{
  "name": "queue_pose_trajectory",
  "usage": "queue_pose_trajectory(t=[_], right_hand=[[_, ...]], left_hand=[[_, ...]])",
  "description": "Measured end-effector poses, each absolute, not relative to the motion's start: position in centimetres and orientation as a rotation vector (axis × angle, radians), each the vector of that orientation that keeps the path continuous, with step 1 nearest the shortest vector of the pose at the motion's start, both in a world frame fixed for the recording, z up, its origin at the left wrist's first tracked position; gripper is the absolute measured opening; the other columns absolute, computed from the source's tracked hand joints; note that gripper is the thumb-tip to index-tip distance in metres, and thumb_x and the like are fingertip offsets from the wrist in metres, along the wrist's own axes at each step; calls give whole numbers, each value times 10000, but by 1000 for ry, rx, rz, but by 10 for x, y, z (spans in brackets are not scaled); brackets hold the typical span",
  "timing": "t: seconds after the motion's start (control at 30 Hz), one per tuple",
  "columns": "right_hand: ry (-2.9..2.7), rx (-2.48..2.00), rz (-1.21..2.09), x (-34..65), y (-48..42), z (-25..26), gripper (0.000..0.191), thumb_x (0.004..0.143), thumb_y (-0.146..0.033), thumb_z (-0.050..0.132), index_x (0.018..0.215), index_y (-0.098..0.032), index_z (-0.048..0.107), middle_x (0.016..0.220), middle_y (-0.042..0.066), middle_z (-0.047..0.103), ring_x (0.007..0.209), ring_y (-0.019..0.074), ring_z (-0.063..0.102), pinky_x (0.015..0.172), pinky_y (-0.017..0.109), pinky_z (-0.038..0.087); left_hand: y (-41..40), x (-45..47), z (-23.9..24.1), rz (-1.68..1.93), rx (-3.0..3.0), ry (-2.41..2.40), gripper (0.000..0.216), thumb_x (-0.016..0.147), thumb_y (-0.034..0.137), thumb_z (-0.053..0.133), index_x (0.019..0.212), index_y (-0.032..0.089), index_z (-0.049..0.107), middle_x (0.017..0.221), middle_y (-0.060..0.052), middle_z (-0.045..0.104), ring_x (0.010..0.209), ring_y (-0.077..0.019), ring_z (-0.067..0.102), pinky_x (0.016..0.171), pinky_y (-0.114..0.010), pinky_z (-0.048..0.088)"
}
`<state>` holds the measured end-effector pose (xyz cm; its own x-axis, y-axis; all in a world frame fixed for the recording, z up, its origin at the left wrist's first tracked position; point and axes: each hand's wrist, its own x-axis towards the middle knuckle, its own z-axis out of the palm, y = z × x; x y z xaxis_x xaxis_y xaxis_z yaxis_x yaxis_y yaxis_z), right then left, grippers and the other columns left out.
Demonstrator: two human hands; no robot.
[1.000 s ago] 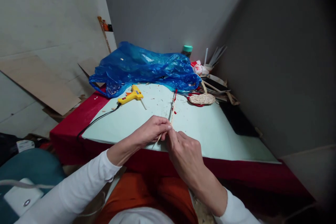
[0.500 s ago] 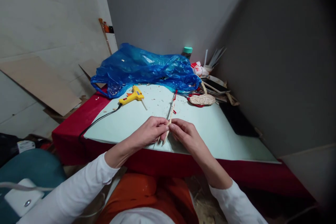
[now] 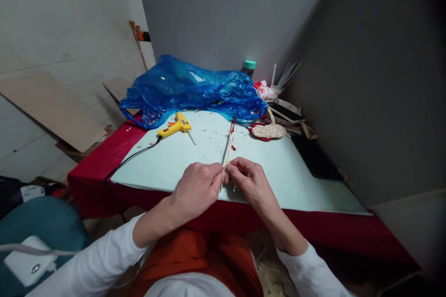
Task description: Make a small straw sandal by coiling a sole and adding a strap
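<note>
A narrow pale braid of straw-like strips (image 3: 229,152) runs from my fingers away toward the back of the table. Its far end is bound with a red tie (image 3: 233,125). My left hand (image 3: 200,188) is closed, back upward, pinching the near end of the braid. Against it, my right hand (image 3: 251,181) pinches the strips between thumb and forefinger. Loose strip ends show faintly below the fingers; the grip point itself is mostly hidden.
A yellow glue gun (image 3: 177,125) with a black cord lies left on the pale green board (image 3: 146,171). Behind is a blue plastic bag (image 3: 195,88). To the right are a woven oval piece (image 3: 268,131) and a black flat panel (image 3: 315,158). Scraps dot the board.
My left hand has turned over, its back now upward, and moved slightly nearer me. The strip ends below the fingers have moved and are more hidden. My right hand keeps its pinch.
</note>
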<state>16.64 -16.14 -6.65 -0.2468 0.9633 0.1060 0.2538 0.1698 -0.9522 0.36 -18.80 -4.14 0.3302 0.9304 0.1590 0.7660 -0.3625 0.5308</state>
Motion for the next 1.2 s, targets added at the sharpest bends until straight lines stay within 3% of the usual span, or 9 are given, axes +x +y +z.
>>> queue_pose_trajectory(t=[0.17,0.27,0.53,0.63,0.73,0.8,0.87,0.97,1.2], right_hand=[[-1585,-1158,1198,166,-159,-66,283,813,-396,629,698,-138,626,606,-7,527,565,114,406,550,246,302],[-1544,-1099,1326,169,-158,-63,302,792,-426,646,720,-133,639,647,1,541,606,124,444,593,249,347],[-1437,-1026,1517,176,-160,-59,296,800,-416,664,858,-126,672,699,6,559,609,112,443,557,230,334],[-1444,-998,1516,177,-161,-59,290,812,-424,666,846,-136,666,706,8,568,613,113,451,556,229,338],[-1474,-975,1501,179,-162,-59,288,841,-431,647,800,-146,652,711,6,575,593,102,434,553,227,329],[-1502,-961,1485,179,-162,-60,296,862,-428,627,768,-148,639,707,4,574,577,96,418,547,226,320],[-1539,-945,1464,178,-161,-63,305,881,-427,598,758,-149,627,709,11,586,586,103,438,558,229,330],[-1598,-949,1400,176,-161,-65,314,903,-426,552,767,-150,616,718,27,608,621,122,475,568,234,339],[-1757,-1111,1133,170,-165,-64,310,929,-346,512,697,-159,599,649,2,590,559,109,405,546,233,298]], left_hand=[[-197,16,-45,371,2581,1489,264,894,104,384,948,141,640,866,-92,731,746,-248,687,644,-344,468],[-196,23,-42,260,2712,1455,372,802,8,384,1087,106,602,1008,-123,718,827,-277,700,639,-370,515],[-196,24,-46,218,2808,1404,392,805,-15,373,1112,93,591,1011,-138,701,826,-278,693,611,-366,511],[-194,14,-45,408,2638,1379,209,914,139,432,943,145,639,880,-85,713,766,-231,672,637,-329,471],[-184,4,-42,790,2308,1487,320,942,323,483,684,166,586,705,-48,648,693,-173,598,677,-302,431],[-173,1,-41,923,2039,1458,208,903,316,537,770,169,599,770,-38,648,705,-149,565,677,-276,420],[-161,1,-43,813,1691,1213,163,864,331,572,930,183,592,780,-10,648,586,-106,514,557,-229,388],[-150,2,-47,653,1384,964,206,853,378,539,871,173,547,658,22,575,402,-57,349,394,-200,252],[-151,-7,-46,635,1345,966,265,808,369,604,925,139,545,585,61,464,429,-33,239,413,-182,134]])
